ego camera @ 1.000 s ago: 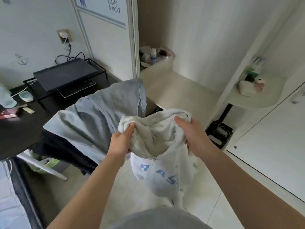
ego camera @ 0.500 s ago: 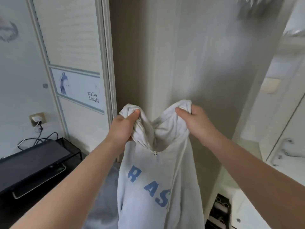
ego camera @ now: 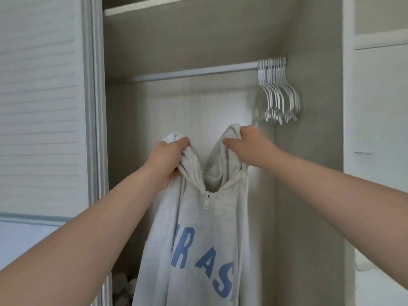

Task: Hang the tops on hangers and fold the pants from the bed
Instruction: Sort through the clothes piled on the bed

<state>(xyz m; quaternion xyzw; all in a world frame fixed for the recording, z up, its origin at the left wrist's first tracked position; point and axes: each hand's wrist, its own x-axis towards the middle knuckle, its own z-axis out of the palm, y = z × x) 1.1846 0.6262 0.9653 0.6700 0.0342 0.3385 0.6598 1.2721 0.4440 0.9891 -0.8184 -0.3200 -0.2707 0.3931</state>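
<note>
Left hand [ego camera: 170, 160] and right hand [ego camera: 249, 146] each gripping the hoodie [ego camera: 198, 239] by its neck, below the rail [ego camera: 194, 72], hangers [ego camera: 278, 89] at the rail's right end

hoodie [ego camera: 198, 221]: bottom cut off | pale lumps [ego camera: 124, 283], closet floor: blurred
</note>
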